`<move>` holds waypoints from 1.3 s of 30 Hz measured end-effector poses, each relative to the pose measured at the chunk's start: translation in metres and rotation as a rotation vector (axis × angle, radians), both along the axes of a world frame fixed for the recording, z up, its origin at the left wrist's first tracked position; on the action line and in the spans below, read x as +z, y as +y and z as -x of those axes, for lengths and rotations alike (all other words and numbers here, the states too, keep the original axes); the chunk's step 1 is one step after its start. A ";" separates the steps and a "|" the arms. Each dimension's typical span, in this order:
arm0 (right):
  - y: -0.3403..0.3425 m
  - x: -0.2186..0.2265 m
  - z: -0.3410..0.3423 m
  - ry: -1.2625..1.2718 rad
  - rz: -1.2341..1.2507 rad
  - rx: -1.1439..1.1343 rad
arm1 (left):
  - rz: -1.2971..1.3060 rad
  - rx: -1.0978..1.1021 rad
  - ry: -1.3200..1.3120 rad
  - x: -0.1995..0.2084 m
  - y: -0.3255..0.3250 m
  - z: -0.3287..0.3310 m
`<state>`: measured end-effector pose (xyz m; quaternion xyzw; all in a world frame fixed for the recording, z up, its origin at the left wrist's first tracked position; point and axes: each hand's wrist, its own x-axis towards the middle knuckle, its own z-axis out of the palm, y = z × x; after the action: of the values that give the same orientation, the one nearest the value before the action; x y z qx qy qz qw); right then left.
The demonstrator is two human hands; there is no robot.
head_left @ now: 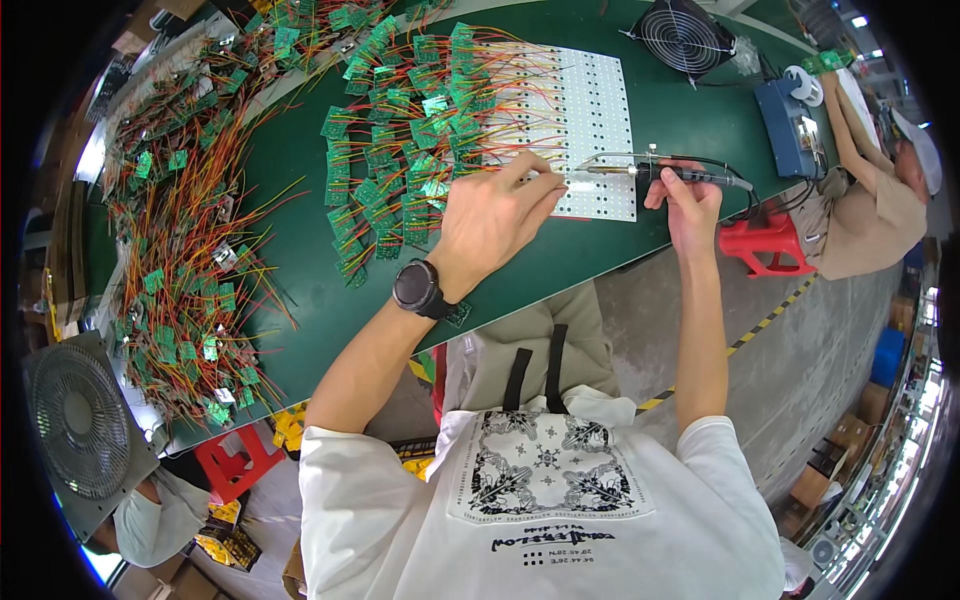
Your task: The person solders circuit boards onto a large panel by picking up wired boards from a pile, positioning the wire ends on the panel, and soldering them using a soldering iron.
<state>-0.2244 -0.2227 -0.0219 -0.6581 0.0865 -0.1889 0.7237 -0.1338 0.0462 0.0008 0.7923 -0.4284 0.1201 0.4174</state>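
Observation:
My right hand [690, 205] holds a soldering iron [712, 177] with a thin curved metal tube along its top. The iron's tip points left, over a white perforated circuit panel [603, 105]. Near that tip, my left hand [495, 215] is closed in a pinch above the panel's near edge; what its fingertips hold is too small to make out. Red and yellow wires [520, 95] run from the panel leftward to several small green circuit boards [338, 170] laid in rows. My left wrist wears a black watch [415, 287].
A large heap of wired green boards [185, 300] covers the green table's [290, 150] left side. At the back right stand a black fan [682, 40] and a blue soldering station [783, 125]. Another person [870, 215] sits right, near a red stool [765, 248]. A grey fan [80, 415] is left.

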 end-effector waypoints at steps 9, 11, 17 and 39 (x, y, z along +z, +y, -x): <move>0.002 0.002 0.000 0.022 0.001 0.010 | -0.135 -0.209 0.053 -0.002 0.009 -0.003; 0.002 0.002 0.000 0.021 0.000 0.008 | -0.128 -0.228 0.032 0.000 0.009 -0.004; 0.004 0.005 0.000 0.027 0.010 0.009 | -0.176 -0.277 -0.075 0.002 0.013 -0.009; 0.004 0.006 0.001 0.035 0.005 0.047 | -0.101 -0.049 -0.101 -0.012 0.002 -0.009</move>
<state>-0.2253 -0.2189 -0.0160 -0.6651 0.0833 -0.1605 0.7245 -0.1250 0.0478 -0.0111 0.7947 -0.4736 0.1277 0.3576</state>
